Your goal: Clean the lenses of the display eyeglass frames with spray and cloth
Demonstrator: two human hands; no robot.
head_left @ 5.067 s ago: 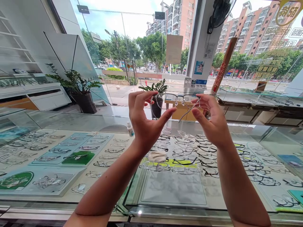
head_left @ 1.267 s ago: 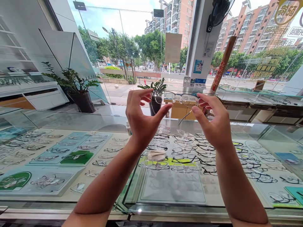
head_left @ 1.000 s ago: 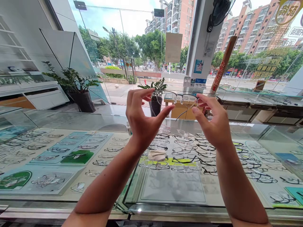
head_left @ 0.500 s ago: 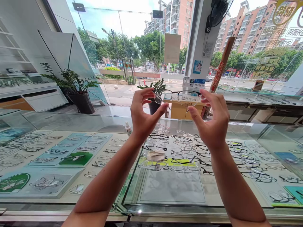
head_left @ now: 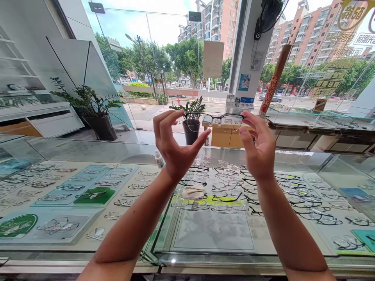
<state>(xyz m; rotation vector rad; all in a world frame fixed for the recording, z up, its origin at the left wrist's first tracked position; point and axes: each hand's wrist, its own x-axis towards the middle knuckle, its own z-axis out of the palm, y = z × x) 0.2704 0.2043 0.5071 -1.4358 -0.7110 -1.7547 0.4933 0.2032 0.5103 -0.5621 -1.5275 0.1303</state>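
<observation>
A pair of eyeglasses (head_left: pixel 216 118) with a dark upper rim and clear lenses is held up in the air above the counter, roughly level. The fingertips of my left hand (head_left: pixel 177 142) are at its left end, with the thumb spread well below. At the right end, my right hand (head_left: pixel 259 146) grips the corner, its thumb raised close under the fingers. The temples are mostly hidden behind the hands. Below them, a folded beige cloth (head_left: pixel 193 192) lies on the glass display counter (head_left: pixel 216 230). Behind my left wrist stands a small white bottle (head_left: pixel 159 160).
Rows of eyeglass frames (head_left: pixel 228 196) fill the display under the glass, with more on blue and green panels (head_left: pixel 93 196) at left. Potted plants (head_left: pixel 101 125) stand beyond the counter. A wooden post (head_left: pixel 275 80) leans by the window at right.
The eyeglasses and both hands have shifted a little left. My right thumb has risen closer to its fingers, while my left hand has spread wider between thumb and fingers.
</observation>
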